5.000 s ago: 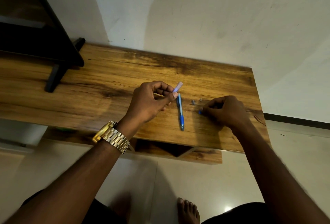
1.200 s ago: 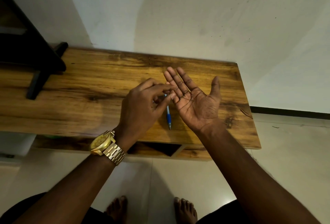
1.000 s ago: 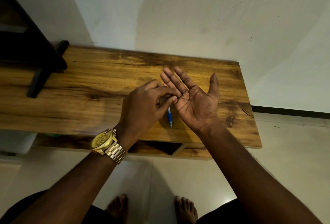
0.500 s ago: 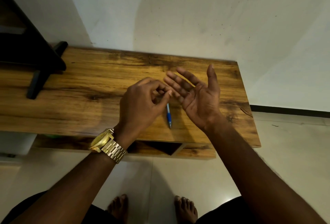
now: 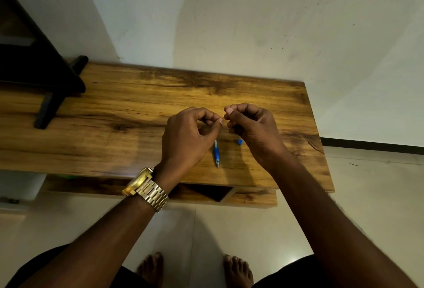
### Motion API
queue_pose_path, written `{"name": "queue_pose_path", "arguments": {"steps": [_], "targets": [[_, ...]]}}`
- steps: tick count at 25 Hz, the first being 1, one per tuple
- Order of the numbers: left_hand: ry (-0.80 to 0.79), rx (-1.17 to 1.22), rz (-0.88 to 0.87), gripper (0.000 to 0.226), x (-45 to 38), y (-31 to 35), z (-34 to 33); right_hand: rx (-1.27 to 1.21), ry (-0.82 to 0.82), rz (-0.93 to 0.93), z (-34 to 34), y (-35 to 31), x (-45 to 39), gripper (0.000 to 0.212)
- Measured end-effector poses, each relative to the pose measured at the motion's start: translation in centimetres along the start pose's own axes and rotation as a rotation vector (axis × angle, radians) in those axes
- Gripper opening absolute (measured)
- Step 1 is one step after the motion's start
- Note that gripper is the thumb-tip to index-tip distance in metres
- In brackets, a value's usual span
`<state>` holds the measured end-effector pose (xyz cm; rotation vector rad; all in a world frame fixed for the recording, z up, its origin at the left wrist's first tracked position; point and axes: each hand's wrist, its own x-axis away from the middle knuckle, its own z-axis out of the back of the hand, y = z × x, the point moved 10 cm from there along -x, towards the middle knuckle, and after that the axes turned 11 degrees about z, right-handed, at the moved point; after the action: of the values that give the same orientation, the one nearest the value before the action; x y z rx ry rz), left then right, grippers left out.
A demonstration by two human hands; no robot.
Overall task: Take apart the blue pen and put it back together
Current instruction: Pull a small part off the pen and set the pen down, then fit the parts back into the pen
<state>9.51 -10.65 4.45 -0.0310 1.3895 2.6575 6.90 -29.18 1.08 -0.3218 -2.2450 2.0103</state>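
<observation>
Reassembly step: left hand (image 5: 188, 136) and right hand (image 5: 250, 127) pinch a tiny part above the blue pen (image 5: 216, 153) on the table (image 5: 114, 108); next, seat it precisely.

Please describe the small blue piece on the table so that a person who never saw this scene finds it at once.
Start from the wooden table against the white wall. The right hand is raised over its right part, and the small blue piece lies on the wood beside that hand. Unlike the long blue pen part to its left, it is short and blocky.
</observation>
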Motion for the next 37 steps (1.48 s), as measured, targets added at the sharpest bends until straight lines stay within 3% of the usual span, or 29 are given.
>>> {"name": "queue_pose_path", "arguments": {"steps": [3,9,14,18,25,37], "targets": [[-0.001,0.015,-0.007,0.020,-0.2,0.0,-0.5,-0.030,0.035,0.010,0.6,-0.3,-0.1,0.016],[-0.106,-0.450,0.134,0.053,-0.1,-2.2,-4.2,-0.156,0.280,-0.025,3.3,0.3,0.0,0.012],[-0.093,-0.559,0.077,0.033,0.5,-1.6,-4.0,-0.210,0.320,-0.075,3.7,0.8,0.4,0.020],[-0.117,-0.337,0.015,0.019,0.6,-0.8,-2.4,-0.234,0.338,-0.097,3.7,0.1,0.5,0.024],[0.030,0.072,-0.170,0.017,1.0,0.9,3.2,-0.245,0.239,0.019,2.3,-2.7,1.2,0.012],[-0.014,-0.006,-0.225,0.021,0.9,1.3,2.4,-0.199,0.138,0.088,0.1,-3.6,1.0,0.010]]}}
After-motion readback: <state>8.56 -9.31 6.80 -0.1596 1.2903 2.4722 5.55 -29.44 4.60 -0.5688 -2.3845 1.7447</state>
